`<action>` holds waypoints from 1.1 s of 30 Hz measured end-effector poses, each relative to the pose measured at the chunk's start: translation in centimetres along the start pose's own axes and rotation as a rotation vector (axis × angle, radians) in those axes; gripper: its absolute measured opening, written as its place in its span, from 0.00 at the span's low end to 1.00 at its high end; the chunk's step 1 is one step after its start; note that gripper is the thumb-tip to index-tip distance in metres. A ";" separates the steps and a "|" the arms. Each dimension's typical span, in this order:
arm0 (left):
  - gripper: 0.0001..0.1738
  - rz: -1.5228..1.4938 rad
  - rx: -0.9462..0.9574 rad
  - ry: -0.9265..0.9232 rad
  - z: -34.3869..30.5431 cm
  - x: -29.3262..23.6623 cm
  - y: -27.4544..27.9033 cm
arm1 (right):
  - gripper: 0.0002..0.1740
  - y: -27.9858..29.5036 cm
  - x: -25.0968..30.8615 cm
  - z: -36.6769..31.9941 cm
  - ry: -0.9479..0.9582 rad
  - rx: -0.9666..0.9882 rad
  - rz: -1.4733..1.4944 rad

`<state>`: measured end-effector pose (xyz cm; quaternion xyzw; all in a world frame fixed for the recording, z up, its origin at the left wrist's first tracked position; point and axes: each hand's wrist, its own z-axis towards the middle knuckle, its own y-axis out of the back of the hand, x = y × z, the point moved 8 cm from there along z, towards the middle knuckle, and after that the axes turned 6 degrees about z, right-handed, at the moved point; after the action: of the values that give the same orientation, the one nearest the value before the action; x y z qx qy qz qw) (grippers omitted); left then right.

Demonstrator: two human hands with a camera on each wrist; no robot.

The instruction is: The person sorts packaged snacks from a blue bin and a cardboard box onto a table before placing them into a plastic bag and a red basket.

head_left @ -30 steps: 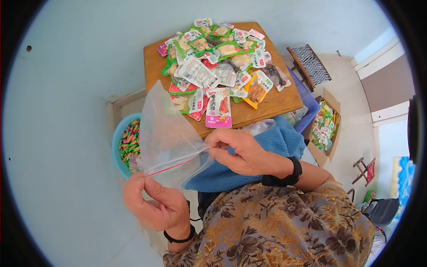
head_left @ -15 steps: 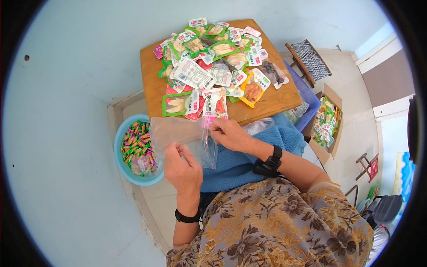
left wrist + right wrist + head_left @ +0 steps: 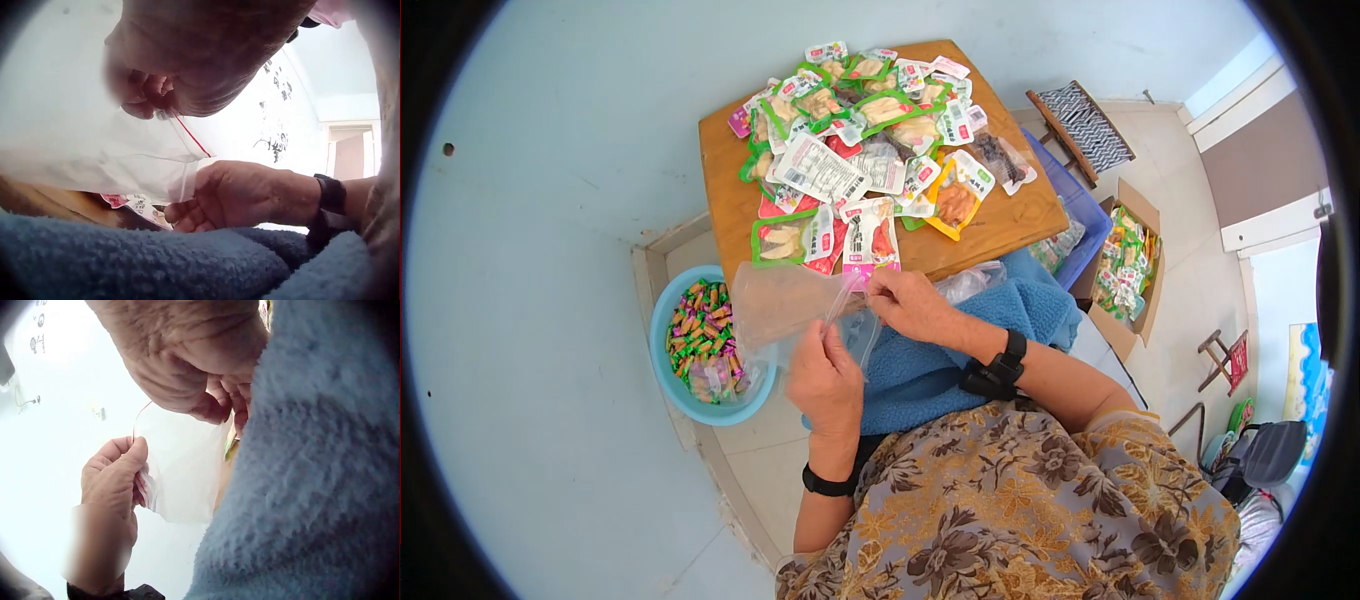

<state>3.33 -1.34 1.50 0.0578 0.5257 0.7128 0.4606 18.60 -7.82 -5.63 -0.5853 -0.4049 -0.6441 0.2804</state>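
Observation:
A clear zip bag (image 3: 785,303) is stretched between both hands above the lap, its body pointing left in the head view. My left hand (image 3: 824,382) pinches the bag's zip edge between thumb and fingers. The right hand (image 3: 922,310) pinches the other end of that edge, close to the table's front edge. In the left wrist view the bag (image 3: 150,156) shows a red zip line, with the right hand (image 3: 250,195) below it. In the right wrist view the left hand (image 3: 112,481) grips gathered film. No contents show in the bag.
Snack packets (image 3: 885,110) are heaped on the wooden table (image 3: 1000,235). A blue basin (image 3: 662,345) of wrapped sweets stands at left. On the right are a purple crate (image 3: 1090,215), a carton (image 3: 1148,205) of packets and a woven stool (image 3: 1085,125). Blue fleece (image 3: 1025,300) covers the lap.
The left hand has moved right and up, closer to the right hand. The bag has swung from upright to lying leftward, its zip edge turned towards the right hand.

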 end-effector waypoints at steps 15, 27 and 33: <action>0.07 -0.027 -0.136 -0.055 1.2 0.8 1.3 | 0.25 4.6 -1.7 1.6 -0.233 -0.336 -0.616; 0.07 -0.171 -0.050 0.106 1.8 1.7 0.2 | 0.13 6.0 -3.6 1.7 -0.103 -0.437 -0.235; 0.06 -0.188 -0.017 0.103 2.2 1.3 -1.3 | 0.05 7.7 -2.3 0.9 -0.092 -0.464 0.052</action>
<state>4.62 1.13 0.94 -0.0323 0.5458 0.6729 0.4982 25.86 -11.31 -6.38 -0.6731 -0.2431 -0.6850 0.1363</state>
